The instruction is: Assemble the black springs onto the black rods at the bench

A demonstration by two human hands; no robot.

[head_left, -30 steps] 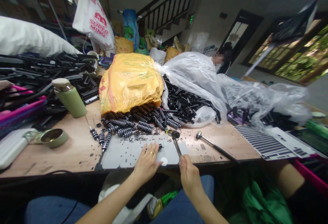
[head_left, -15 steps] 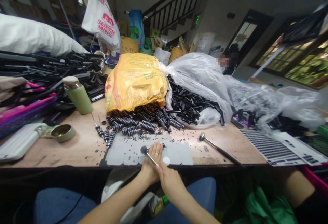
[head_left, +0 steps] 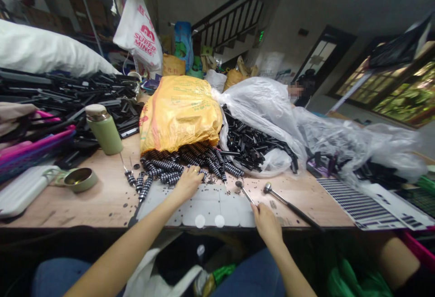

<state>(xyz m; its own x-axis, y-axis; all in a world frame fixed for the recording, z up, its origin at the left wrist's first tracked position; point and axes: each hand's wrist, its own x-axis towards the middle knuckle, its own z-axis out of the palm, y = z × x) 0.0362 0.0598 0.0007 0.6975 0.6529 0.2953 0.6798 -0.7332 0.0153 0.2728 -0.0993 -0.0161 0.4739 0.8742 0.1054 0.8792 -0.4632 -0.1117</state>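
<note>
My left hand (head_left: pixel 188 183) reaches to the front of a pile of black-and-white ribbed rolls (head_left: pixel 166 161), under a yellow plastic sack (head_left: pixel 181 113). Its fingers are bent down at the rolls, and what they close on is hidden. In my right hand (head_left: pixel 268 222) is a small hammer (head_left: pixel 245 190) with a dark head and metal shaft, held by its lower end above the table's front edge. Between my hands lies a grey mat (head_left: pixel 195 206) with two pale round spots. Tiny dark bits are scattered on and behind it.
Right of my right hand lies another hammer (head_left: pixel 288 204). Black plastic parts (head_left: pixel 248 138) spill from a clear bag. A green flask (head_left: pixel 103 129), metal cup (head_left: pixel 80 180) and white power bank (head_left: pixel 25 193) stand left. Striped sheets (head_left: pixel 356 202) lie right. A person (head_left: pixel 302 88) is farther back.
My left hand has left the mat and moved forward to the rolls. My right hand has moved right with the hammer, away from my left hand.
</note>
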